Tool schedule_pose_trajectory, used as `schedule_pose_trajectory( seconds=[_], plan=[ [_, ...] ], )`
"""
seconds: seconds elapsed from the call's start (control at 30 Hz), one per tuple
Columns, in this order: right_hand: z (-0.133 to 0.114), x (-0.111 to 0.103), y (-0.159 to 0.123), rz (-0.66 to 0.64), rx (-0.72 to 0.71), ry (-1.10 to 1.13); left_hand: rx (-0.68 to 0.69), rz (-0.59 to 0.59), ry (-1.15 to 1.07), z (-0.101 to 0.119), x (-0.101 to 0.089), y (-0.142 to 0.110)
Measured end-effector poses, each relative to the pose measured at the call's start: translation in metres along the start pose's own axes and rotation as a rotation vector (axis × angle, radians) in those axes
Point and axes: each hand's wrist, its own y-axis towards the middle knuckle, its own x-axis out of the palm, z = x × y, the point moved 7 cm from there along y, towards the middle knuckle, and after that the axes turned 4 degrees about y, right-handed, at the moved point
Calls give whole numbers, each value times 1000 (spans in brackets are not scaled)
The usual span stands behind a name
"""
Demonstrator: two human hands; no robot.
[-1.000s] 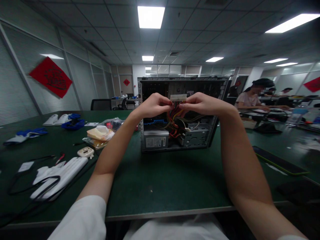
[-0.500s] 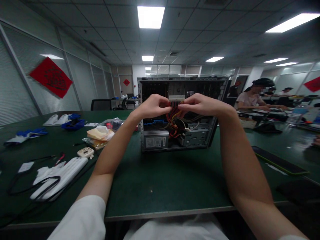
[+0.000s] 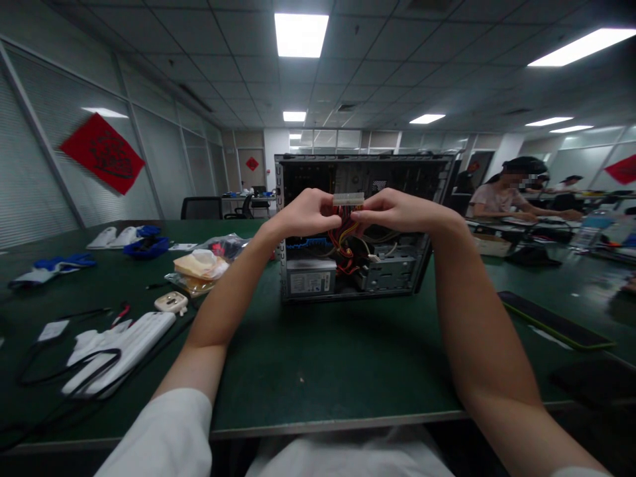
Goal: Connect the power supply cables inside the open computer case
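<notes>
A white multi-pin power connector is held up in front of an open computer case. My left hand is closed on the connector's left side, thumb and fingers pinching near its cables. From the other side my right hand pinches it too. Red, yellow and black cables run down from the connector into the case. Low in the case, a silver power supply sits at the left and a grey metal drive cage at the right.
On the left of the green table lie a white power strip, a beige round gadget, plastic bags and gloves. At right are a dark flat bar and a seated co-worker.
Both hands still pinch the connector, which has shifted very slightly left and down. The case and table items stay in place. At right, the co-worker's hand has moved a little.
</notes>
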Motion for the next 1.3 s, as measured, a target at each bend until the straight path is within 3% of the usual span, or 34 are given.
schedule_pose_trajectory(
  seconds=[0.2,0.37,0.43,0.57,0.67,0.8,0.97,1.03,1.2,1.3],
  plan=[
    [0,0,1,-6,-1,8,46,23,100,8,-2,-1],
    [-1,1,1,-4,1,9,26,121,257,12,-8,-3],
    [-2,1,0,-8,-4,27,25,70,150,10,-5,-3],
    [-4,2,-2,-33,-19,55,29,-144,-165,7,6,-4],
    [-6,4,-4,-55,-21,60,28,-212,-202,8,8,-6],
    [-10,5,-4,-50,-12,61,16,-144,-167,10,6,-6],
    [-11,3,-2,-13,-14,-20,-33,62,14,5,0,-2],
    [-9,2,-1,-3,-3,-31,-38,90,30,4,-1,-2],
    [-6,3,-3,-30,-8,30,-7,-84,-58,9,5,-5],
    [-7,4,-3,-44,-17,40,-1,-115,-65,10,5,-6]
  ],
)
